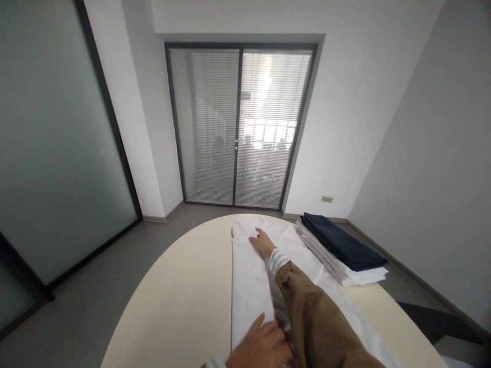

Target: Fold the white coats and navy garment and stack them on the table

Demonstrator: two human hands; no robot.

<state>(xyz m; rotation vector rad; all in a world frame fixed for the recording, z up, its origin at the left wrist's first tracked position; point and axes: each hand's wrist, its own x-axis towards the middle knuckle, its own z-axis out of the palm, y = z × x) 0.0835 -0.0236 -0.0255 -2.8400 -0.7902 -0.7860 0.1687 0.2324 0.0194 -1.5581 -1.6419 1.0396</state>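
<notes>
A white garment (251,278) lies lengthwise on the round table (184,301), its left side folded into a long straight strip. At its far end, my right hand (264,244) rests on the cloth with thumb and finger spread apart; the arm reaches in from the lower right. Close to me, my left hand (263,345) is at the inner edge of the strip, fingers curled over the fabric. The fingertips of this left hand are partly hidden in the shadowed fold. My right sleeve covers part of the garment's middle.
On the table's right side sits a stack of folded white cloth (326,253) with folded dark navy cloth (341,241) on top. Beyond the table are a glass door (238,128) with blinds and white walls. A frosted glass panel (57,143) stands at the left.
</notes>
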